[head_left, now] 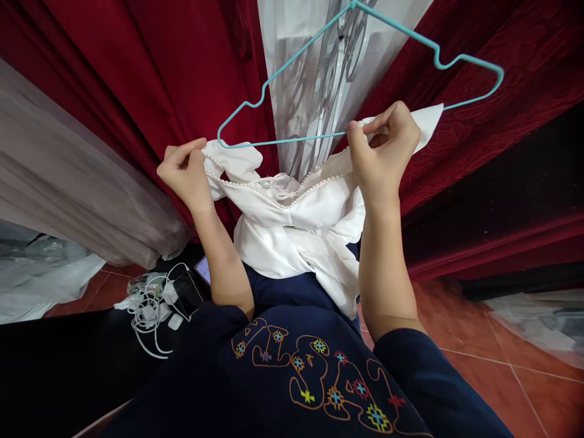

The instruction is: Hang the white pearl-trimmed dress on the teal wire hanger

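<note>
A white dress (292, 216) with a beaded neckline is spread between my two hands over my lap. My left hand (185, 170) pinches the dress at its left shoulder. At the other shoulder, my right hand (385, 149) grips the fabric between thumb and fingers, close against the lower bar of a light-blue hanger (296, 139). The hanger lies above the neckline, its right end behind the white cloth by my right hand. Whether my right fingers also hold the bar is unclear. The lower part of the dress is bunched up.
Red curtains (182, 73) hang in front, with a whitish sheer cloth (296, 67) between them. At lower left, tangled white cables (148, 310) and a phone (203, 269) lie on a black surface (68, 359). Reddish floor tiles (479, 340) show at right.
</note>
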Action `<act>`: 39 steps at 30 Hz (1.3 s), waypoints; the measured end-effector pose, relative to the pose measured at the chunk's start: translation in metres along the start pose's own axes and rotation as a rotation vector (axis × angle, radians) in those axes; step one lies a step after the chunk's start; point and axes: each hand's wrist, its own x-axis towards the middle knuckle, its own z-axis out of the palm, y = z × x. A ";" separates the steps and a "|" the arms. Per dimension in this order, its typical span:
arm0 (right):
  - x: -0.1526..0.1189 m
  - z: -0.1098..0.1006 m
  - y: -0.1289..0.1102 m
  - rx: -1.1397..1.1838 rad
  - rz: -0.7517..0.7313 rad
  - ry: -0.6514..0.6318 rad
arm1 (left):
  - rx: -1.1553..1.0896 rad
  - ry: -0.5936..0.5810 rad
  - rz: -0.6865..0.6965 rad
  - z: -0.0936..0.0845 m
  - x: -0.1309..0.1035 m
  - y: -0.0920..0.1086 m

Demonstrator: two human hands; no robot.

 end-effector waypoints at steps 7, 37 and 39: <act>0.000 0.004 0.004 -0.063 -0.072 0.038 | -0.112 -0.140 0.117 0.059 0.084 0.021; 0.002 0.021 0.016 0.004 -0.082 0.077 | -0.181 -0.813 0.180 0.146 0.074 0.049; 0.000 0.017 0.013 0.037 -0.109 0.081 | -0.137 -0.799 0.207 0.149 0.069 0.058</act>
